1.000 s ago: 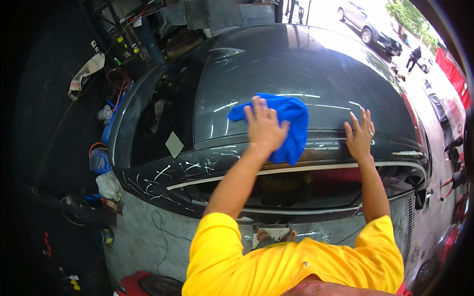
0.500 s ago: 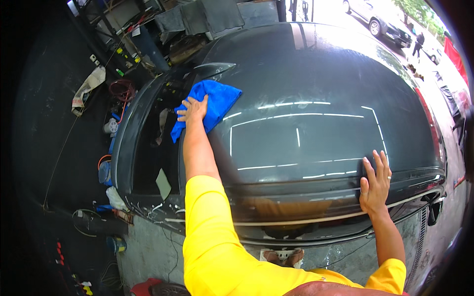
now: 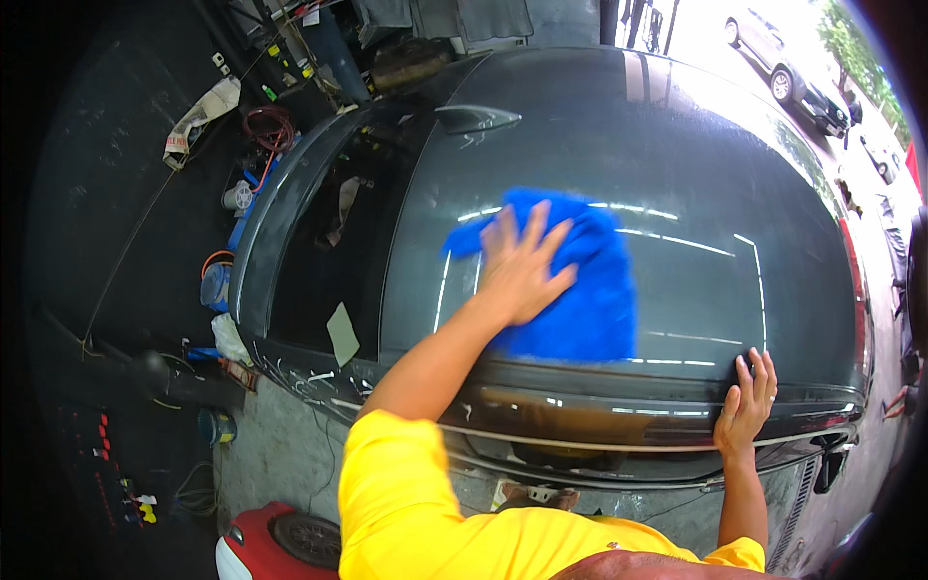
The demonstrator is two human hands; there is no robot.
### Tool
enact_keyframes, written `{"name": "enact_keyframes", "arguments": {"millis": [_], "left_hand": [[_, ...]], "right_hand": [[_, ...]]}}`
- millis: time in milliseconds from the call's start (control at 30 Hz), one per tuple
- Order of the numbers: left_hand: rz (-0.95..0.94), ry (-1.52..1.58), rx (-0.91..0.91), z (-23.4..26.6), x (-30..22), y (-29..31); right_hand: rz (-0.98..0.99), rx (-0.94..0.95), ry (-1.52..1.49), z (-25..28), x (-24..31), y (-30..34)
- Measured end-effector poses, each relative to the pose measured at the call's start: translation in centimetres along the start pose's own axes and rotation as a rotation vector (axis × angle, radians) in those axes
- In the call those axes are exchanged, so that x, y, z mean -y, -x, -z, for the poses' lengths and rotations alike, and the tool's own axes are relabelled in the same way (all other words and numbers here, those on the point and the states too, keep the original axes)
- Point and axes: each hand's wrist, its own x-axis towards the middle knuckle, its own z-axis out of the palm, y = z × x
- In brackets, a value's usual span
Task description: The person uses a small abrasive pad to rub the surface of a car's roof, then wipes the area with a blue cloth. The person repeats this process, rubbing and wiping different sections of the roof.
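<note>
A dark grey car roof (image 3: 435, 290) spreads glossy and curved in front of me, with bright light strips mirrored in it. My left hand (image 3: 524, 266) lies palm down on a blue cloth (image 3: 585, 314), fingers spread, pressing it against the paint. The cloth is bunched on its left and a little smeared by motion. My right hand (image 3: 744, 406) rests with fingers stretched out on the roof's near right edge, holding nothing. A fin-shaped antenna (image 3: 476, 118) stands on the roof, beyond the cloth and to its left.
Left of the roof is the dark rear window (image 3: 333, 251) with a pale paper (image 3: 342, 334). A red and white vehicle (image 3: 261, 551) stands at lower left. Buckets (image 3: 216, 287) and a coiled hose (image 3: 268, 128) line the left side. Other cars (image 3: 788, 68) are outside, far right.
My left hand has swept the blue cloth rightward and nearer, from beside the rear window to mid-roof. My right hand stays on the roof edge; the view has shifted slightly.
</note>
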Motion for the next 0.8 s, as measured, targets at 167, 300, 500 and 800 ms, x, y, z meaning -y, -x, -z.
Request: {"name": "enact_keyframes", "arguments": {"millis": [167,300,500,800], "left_hand": [[0.412,-0.068,-0.024,-1.1,12.0,-3.0],[0.379,0.111,-0.109,-2.9,28.1,-16.2],[0.623,0.057,-0.046,-6.7,40.6,-23.1],[0.313,-0.567,0.243,-4.4,34.3,-7.0]], "right_hand": [[-0.018,-0.066,0.036,1.3,0.0,0.7],[0.049,-0.128,0.009,1.1,0.9,-1.7],[0.005,-0.112,-0.015,0.9,-0.4,-0.1],[-0.047,-0.195,-0.083,0.2,-0.3,-0.6]]}}
